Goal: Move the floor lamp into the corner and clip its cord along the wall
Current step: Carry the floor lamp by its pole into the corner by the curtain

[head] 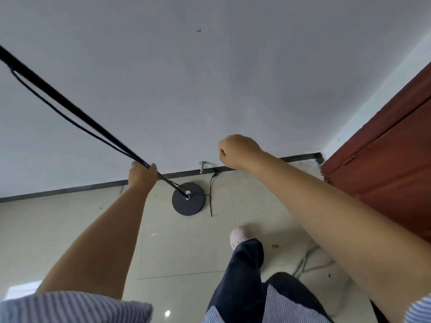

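Left hand (141,174) grip wrapped around lamp pole (70,106) and cord (56,111), above round base (186,206) on floor; right hand (235,151) fisted, empty, near wall.

One floor lamp (93,127) stands here, with one round black base (189,201) at about six o'clock of the wall and one thin cord (211,197) trailing off it. Two bare hands: the left hand (142,174) and the right hand (238,151). One metal door stopper (202,167), one red-brown door (384,164) at three o'clock, one pale shoe (240,236).
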Available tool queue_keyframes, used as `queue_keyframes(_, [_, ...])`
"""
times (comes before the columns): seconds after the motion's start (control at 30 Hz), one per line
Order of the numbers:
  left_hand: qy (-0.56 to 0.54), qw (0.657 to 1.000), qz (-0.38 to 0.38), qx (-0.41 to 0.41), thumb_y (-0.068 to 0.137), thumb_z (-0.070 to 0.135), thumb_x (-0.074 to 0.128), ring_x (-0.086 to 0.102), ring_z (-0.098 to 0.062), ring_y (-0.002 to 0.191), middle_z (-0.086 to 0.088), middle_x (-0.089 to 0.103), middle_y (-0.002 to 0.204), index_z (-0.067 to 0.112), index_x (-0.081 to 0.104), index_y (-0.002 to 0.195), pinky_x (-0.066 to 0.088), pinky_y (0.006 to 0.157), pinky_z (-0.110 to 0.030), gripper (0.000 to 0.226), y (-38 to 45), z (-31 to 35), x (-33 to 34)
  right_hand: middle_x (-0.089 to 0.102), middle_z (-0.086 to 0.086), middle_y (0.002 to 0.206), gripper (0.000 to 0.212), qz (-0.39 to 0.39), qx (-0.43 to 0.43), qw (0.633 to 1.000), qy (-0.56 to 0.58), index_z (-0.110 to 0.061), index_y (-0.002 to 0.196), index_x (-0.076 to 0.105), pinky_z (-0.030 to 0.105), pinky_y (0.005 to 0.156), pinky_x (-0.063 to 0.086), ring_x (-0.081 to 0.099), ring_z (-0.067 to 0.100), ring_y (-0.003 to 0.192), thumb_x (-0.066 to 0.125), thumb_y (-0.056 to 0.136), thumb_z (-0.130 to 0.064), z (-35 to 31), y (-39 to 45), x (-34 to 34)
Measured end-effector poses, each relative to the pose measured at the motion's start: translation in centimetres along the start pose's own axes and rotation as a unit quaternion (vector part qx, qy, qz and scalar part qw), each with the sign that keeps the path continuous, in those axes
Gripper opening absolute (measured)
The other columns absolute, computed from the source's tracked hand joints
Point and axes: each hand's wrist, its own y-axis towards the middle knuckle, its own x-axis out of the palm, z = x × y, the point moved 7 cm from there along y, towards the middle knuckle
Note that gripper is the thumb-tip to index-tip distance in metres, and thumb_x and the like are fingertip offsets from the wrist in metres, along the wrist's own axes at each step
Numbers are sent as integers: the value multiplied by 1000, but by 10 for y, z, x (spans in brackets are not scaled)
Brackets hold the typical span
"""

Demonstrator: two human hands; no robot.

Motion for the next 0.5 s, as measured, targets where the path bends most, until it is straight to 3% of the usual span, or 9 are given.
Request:
queue_keyframes(0.07, [-49,996,22,-65,97,21,46,47,-41,116,-30,46,130,-10,33,126,42,95,-45,44,23,0,-1,45,6,81,15,-29,-6,1000,6,-8,78,52,30,68,32,41,24,80,41,83,-1,10,24,3])
queue_keyframes(0.17, [-138,980,61,-133,97,23,46,49,-37,117,-25,47,131,-4,32,130,43,95,-43,45,48,1,-6,41,3,71,31,-77,-15,997,15,-14,56,39,31,68,34,41,24,81,41,85,-3,23,50,5])
queue_keyframes(0.23, [-199,963,68,-166,98,24,42,58,-32,98,-19,57,112,2,42,123,49,87,-41,34,62,-2,-7,44,6,75,39,-108,-22,994,29,-19,50,30,31,68,35,42,25,81,40,85,-4,31,66,7])
queue_keyframes(0.27, [-230,955,59,-177,98,24,38,62,-26,80,-13,59,94,5,50,110,52,76,-38,25,68,-3,-4,46,8,80,38,-118,-25,992,42,-18,50,32,31,68,35,42,25,80,39,85,-4,35,75,8])
queue_keyframes(0.33, [-291,934,37,-204,100,20,32,61,-9,45,-4,55,70,10,50,74,44,54,-25,33,73,-4,4,48,7,80,30,-121,-30,989,78,-13,57,40,29,67,34,43,25,79,38,86,-5,44,95,13])
queue_keyframes(0.37, [-324,921,28,-213,101,16,32,59,-4,33,-2,57,62,12,46,64,42,50,-21,39,73,-2,10,50,6,77,27,-124,-31,987,99,-12,61,46,29,67,34,44,25,80,37,86,-4,48,105,17])
queue_keyframes(0.43, [-382,898,-4,-216,101,10,34,59,-2,26,0,65,41,9,46,59,49,50,-21,43,64,9,21,62,11,88,23,-147,-32,978,146,-5,82,61,28,68,36,51,29,84,38,87,-4,52,122,29])
queue_keyframes(0.5, [-445,871,-60,-201,104,14,32,65,-7,33,1,67,36,6,47,64,59,46,-20,43,49,30,30,63,15,112,28,-192,-33,965,173,-4,108,59,28,75,40,56,31,99,40,88,-6,53,132,45])
